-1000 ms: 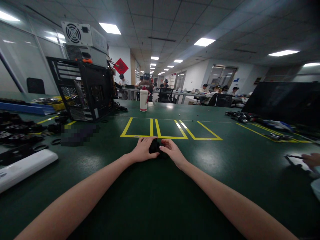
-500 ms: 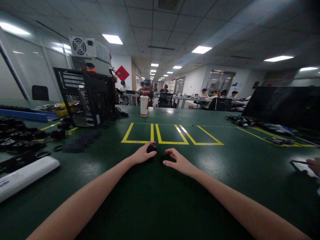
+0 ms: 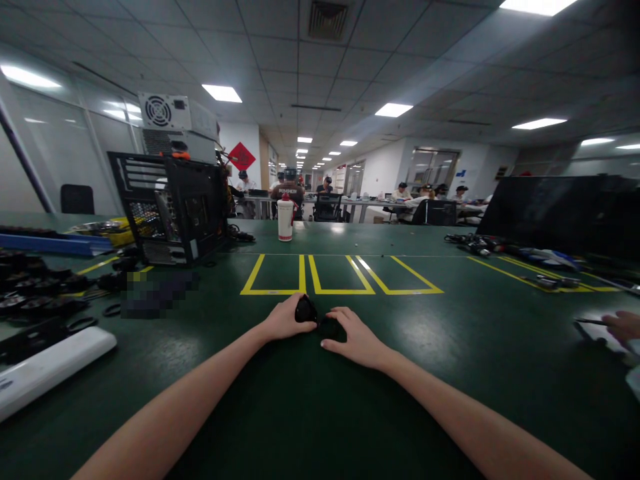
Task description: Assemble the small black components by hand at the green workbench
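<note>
My left hand [image 3: 286,319] is closed around a small round black part [image 3: 305,310], gripped between the thumb and fingers just above the green table [image 3: 320,400]. What kind of part it is, I cannot make out. To the right of it, a short gap away, my right hand [image 3: 353,335] is curved in a C shape with thumb and fingers apart. Between them lies a dark patch that could be shadow or tabletop. Beyond both hands, yellow tape outlines [image 3: 273,292] mark the tabletop.
On the left stand an open black computer case [image 3: 173,207] with power supplies [image 3: 165,111] on top, dark parts, and a long white object [image 3: 55,373]. A white bottle [image 3: 285,220] stands farther back. At right are a black monitor [image 3: 560,213], cables, and another person's hand [image 3: 623,327].
The view has tilted up slightly, so the scene sits lower. My hands are closer together, and more of the black part in my left hand shows.
</note>
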`<state>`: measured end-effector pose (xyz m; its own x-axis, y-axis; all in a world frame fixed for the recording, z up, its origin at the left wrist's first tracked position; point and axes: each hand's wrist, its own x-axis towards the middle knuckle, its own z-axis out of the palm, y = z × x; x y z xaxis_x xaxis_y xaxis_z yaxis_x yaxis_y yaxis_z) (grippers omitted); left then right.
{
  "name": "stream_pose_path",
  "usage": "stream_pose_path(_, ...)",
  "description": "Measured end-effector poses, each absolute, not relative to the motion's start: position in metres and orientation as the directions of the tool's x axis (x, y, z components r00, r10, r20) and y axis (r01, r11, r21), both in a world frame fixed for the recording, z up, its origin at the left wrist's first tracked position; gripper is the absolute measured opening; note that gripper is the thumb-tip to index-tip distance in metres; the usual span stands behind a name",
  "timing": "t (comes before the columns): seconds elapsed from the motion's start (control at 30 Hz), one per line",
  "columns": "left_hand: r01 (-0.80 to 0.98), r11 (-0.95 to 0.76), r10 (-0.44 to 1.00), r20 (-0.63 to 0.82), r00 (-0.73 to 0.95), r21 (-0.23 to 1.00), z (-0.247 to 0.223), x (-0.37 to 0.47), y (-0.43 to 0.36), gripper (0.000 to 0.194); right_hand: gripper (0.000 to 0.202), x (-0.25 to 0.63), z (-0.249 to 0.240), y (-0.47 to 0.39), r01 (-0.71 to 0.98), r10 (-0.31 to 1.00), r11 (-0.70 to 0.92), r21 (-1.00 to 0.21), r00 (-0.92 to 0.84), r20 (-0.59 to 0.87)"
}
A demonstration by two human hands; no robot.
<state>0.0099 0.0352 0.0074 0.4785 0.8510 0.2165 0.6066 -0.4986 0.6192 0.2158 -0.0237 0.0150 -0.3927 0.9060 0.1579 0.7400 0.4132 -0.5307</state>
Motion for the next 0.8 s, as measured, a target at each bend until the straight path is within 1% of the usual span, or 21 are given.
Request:
stream_pose_path(0.07,0.613,-0.436,0.879,0.164,0.448,0.659,0.010,0.012,0.035,0.070,0.060,0.216,0.014,-0.023,0.745,0.906,0.413,-0.524,-0.393,0.155)
stream_pose_path(0.13,0.636,-0.364,0.915,0.134,0.380,0.681,0.013,0.018,0.034,0.076,0.059,0.215,0.014,-0.022,0.752,0.906,0.416,-0.512,-0.390,0.162)
stream_pose_path(0.23,0.677,-0.339,0.938,0.184,0.292,0.654,0.013,0.029,0.034,0.080,0.055,0.215,0.014,-0.022,0.760,0.902,0.428,-0.490,-0.395,0.175)
stream_pose_path(0.3,0.708,-0.353,0.936,0.226,0.271,0.612,0.012,0.035,0.033,0.075,0.054,0.215,0.014,-0.022,0.756,0.896,0.441,-0.483,-0.405,0.184)
stream_pose_path(0.4,0.721,-0.389,0.921,0.253,0.295,0.573,0.011,0.038,0.031,0.064,0.054,0.215,0.013,-0.022,0.755,0.892,0.449,-0.479,-0.407,0.195)
stream_pose_path(0.57,0.626,-0.430,0.898,0.235,0.373,0.650,0.014,0.030,0.023,0.058,0.050,0.215,0.013,-0.021,0.761,0.902,0.426,-0.489,-0.394,0.173)
stream_pose_path(0.7,0.561,-0.413,0.886,0.173,0.430,0.718,0.021,0.013,0.003,0.058,0.043,0.216,0.016,-0.023,0.751,0.904,0.423,-0.508,-0.392,0.173)
stream_pose_path(0.8,0.583,-0.398,0.876,0.105,0.470,0.709,0.033,-0.012,-0.026,0.055,0.043,0.214,0.020,-0.031,0.732,0.900,0.427,-0.530,-0.403,0.169)
